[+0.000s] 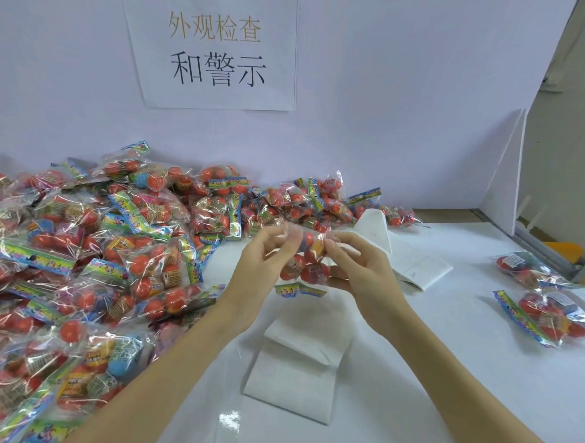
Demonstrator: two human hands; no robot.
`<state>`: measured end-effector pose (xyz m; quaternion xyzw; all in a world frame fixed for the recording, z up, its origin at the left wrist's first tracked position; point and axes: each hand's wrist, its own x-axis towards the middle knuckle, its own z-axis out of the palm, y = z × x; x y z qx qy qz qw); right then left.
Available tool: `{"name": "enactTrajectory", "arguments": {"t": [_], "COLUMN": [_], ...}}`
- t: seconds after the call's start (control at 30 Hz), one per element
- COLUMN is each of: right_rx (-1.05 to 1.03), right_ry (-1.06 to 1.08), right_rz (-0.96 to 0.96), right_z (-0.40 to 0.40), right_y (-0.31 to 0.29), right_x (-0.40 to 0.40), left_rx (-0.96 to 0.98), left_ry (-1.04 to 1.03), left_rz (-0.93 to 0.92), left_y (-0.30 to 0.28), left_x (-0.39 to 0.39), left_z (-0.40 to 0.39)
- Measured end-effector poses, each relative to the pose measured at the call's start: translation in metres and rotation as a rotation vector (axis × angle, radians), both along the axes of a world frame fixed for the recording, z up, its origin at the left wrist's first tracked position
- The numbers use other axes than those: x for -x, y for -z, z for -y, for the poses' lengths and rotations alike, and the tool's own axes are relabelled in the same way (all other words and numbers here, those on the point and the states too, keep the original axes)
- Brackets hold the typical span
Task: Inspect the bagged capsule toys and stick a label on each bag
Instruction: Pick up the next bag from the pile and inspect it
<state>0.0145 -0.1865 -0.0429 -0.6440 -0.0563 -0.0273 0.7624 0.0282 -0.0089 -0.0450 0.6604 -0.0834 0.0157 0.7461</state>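
While both hands hold one bag up over the table, the step in hand reads as inspection, with labelling to follow. Left hand pinches the clear film at the bag's upper left edge; right hand pinches the upper right edge, lower fingers curled behind the capsules. Bag hangs between them, printed header strip at the bottom, so it is held upside down. Red and orange capsules show through the film; one small printed patch is visible on a capsule, too small to read.

Pile of bags lies to the left and along the back wall. Two bags lie apart at the far right, each with a white patch on top; my judgement is that these are finished ones. White sheets lie directly under the hands and more behind the right hand; probably label stock, though no single label can be made out.

To do this step well, as I judge it:
- keep the pinches on the film margin, not on the capsules, so the contents stay in view;
- turn the bag to see both faces and the seal;
- pull the film taut before pressing a label, since it is creased and glossy and a label would likely wrinkle;
- set the finished bag at the right, well apart from the pile.

Risk: slippery film; a light pinch could let go.
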Motion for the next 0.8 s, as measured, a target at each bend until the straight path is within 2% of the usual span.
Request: {"name": "enactTrajectory", "arguments": {"t": [0.23,0.43,0.53,0.7,0.8], "right_rx": [0.153,0.179,0.162,0.061,0.103], "right_ry": [0.057,0.077,0.054,0.002,-0.049], "right_rz": [0.081,0.083,0.067,0.024,0.087], "right_z": [0.0008,0.003,0.0038,0.0058,0.0064], "right_y": [0.0024,0.0047,0.004,0.0009,0.0008], "right_x": [-0.0018,-0.0056,-0.0054,-0.0037,-0.0025], "left_rx": [-0.106,0.031,0.014,0.037,0.09], "left_ry": [-0.079,0.008,0.033,-0.034,-0.061], "left_rz": [0.169,0.023,0.033,0.015,-0.024], "left_y": [0.0025,0.0027,0.005,0.0089,0.009], "left_x": [-0.0021,-0.0003,-0.0019,-0.0039,-0.0064], "left_z": [-0.0023,-0.0027,-0.0026,-0.0004,-0.0017]}}
